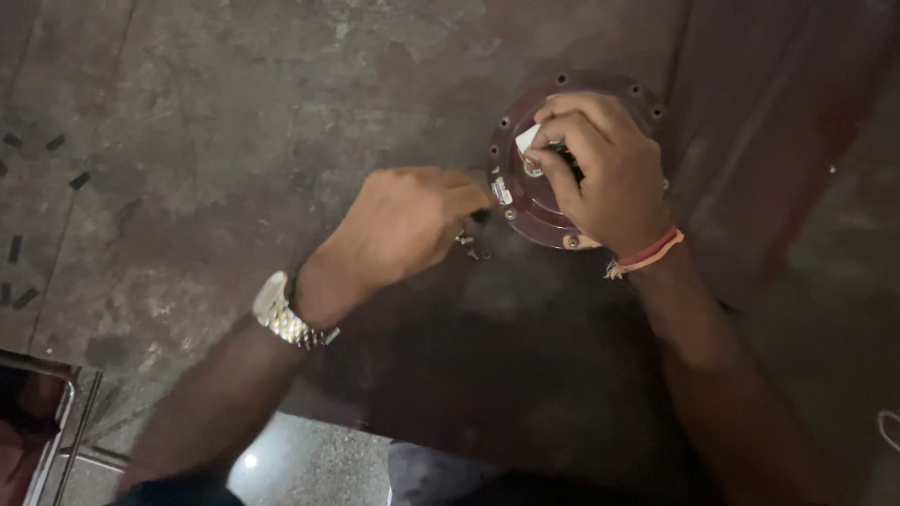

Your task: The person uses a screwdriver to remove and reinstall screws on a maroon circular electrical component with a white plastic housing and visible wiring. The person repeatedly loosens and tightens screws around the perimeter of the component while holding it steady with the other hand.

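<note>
Hardware lies scattered on a worn, stained metal surface, and going left to right the first thing met is the metal wristwatch at about 8 o'clock from the middle of the view. Above and right of it the left hand is curled almost shut, its fingertips pinched together at the 9 o'clock edge of a round dark-red flange; what it pinches is too small and dark to name, perhaps a bolt. Just below those fingertips a few loose small bolts rest on the surface, close beside the flange at its 7 o'clock. The flange itself sits at about 1 o'clock in the view, ringed with bolt holes; those along its top edge look open, and one brass-coloured fastener shows seated at 6 o'clock. The right hand, a red thread band at its wrist, is closed over the centre of the flange, gripping a small white piece between thumb and fingers. Judging from the empty holes and loose bolts, the fastening work looks only partly done, with most positions still open
</note>
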